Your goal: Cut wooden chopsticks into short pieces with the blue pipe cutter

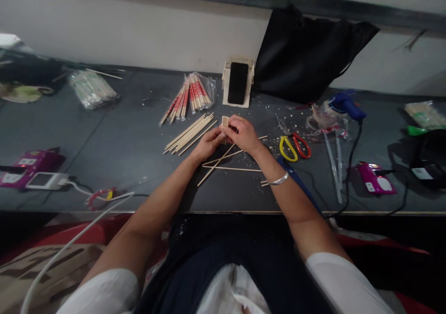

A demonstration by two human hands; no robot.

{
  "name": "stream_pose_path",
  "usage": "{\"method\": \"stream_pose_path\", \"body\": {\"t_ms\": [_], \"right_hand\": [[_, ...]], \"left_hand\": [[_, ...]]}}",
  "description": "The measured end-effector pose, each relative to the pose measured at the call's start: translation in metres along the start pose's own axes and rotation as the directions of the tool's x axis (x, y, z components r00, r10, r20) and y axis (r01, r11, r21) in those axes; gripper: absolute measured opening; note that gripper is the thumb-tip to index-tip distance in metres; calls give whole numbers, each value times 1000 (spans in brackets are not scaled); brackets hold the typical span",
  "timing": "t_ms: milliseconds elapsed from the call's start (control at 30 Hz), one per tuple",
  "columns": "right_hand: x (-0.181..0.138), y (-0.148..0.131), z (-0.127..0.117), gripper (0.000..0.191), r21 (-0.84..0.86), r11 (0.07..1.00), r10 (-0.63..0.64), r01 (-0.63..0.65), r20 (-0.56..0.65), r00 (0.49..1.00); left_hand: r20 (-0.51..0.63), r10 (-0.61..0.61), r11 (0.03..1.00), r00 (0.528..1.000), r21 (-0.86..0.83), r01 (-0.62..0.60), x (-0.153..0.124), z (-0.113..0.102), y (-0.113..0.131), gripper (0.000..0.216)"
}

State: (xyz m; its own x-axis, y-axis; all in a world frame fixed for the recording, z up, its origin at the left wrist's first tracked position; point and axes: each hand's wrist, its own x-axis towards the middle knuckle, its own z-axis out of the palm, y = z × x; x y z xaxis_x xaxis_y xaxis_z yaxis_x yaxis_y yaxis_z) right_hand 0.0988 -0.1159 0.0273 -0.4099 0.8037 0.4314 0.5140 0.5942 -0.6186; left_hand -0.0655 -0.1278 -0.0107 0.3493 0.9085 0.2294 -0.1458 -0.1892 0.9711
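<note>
My left hand [211, 143] and my right hand [242, 134] meet above the table, fingers closed on one small block of short wooden sticks [225, 121] set side by side. Its lower part is mostly hidden by my fingers. To the left of my hands lies a row of loose chopsticks [190, 134]. A few more sticks cross under my right wrist, one of them a crossed chopstick [213, 169]. Scissors [294, 147] with one yellow and one red handle lie right of my right hand, amid small wood chips.
Behind my hands are wrapped chopsticks [195, 93] and a phone [238, 82] leaning on a wooden stand [226, 91]. To the right are a blue glue gun [348, 105], clear glue sticks [332, 165] and a purple power box [376, 178]. A white cable [80, 228] crosses the table's front edge.
</note>
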Motion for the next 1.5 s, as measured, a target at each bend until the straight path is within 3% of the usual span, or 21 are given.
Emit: {"method": "stream_pose_path", "body": {"t_ms": [367, 1133, 1233, 1367, 1433, 1500], "right_hand": [[0, 2, 0, 29, -3, 1000, 9, -9, -7, 1000], [0, 0, 0, 25, -37, 997, 69, -68, 18, 997], [-4, -7, -15, 17, -86, 992, 92, -88, 54, 994], [-28, -7, -64, 24, -256, 949, 199, -186, 24, 980], [-48, 2, -93, 22, -419, 849, 356, -322, 2, 935], [-72, 15, -118, 20, -577, 682, 523, -449, -44, 851]], "left_hand": [[7, 7, 1000, 1000, 15, -7, 0, 3, -5, 53], [6, -54, 998, 999, -42, 54, 2, 4, -10, 44], [20, -61, 996, 998, -68, 62, 2, 4, -9, 45], [42, -69, 991, 997, -112, 73, 1, 5, -7, 48], [36, -73, 991, 997, -113, 77, 1, 6, -6, 45], [21, -90, 989, 996, -112, 91, 1, 8, -5, 39]]}}
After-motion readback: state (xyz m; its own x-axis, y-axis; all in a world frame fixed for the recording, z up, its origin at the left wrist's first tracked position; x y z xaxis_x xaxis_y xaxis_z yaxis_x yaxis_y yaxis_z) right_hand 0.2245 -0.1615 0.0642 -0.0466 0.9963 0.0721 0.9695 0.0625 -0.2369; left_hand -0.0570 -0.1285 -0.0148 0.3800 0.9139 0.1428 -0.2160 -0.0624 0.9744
